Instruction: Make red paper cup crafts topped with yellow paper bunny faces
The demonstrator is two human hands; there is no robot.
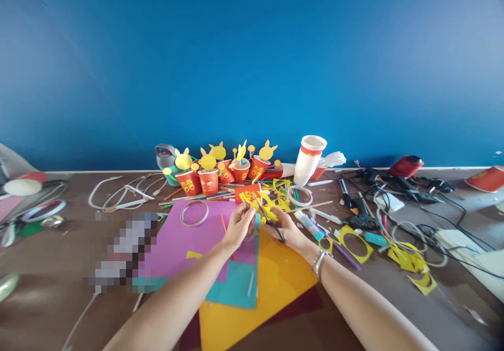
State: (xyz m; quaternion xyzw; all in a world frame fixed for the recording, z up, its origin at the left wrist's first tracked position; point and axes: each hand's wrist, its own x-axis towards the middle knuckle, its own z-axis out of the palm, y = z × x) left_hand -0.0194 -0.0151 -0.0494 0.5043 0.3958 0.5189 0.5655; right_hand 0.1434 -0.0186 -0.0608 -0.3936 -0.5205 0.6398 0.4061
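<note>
My right hand (290,227) grips a pair of scissors (280,232) by its dark handle, the blades pointing up and left. Close beside it, my left hand (241,226) pinches a small piece of yellow paper (254,205) near the blade tips. Whether the blades touch that paper, I cannot make out. Just beyond the hands a red paper cup (247,193) with yellow print lies on its side. Sheets of purple paper (177,240), teal paper (236,290) and orange paper (275,282) are spread under my hands and forearms.
Red cups (210,184) with yellow rabbit-like paper figures line the wall. A stack of white cups (307,164) stands right of them. Further right are a glue gun (360,217), yellow paper scraps (354,243) and tangled cables (425,235). A tape roll (194,213) lies on the purple sheet.
</note>
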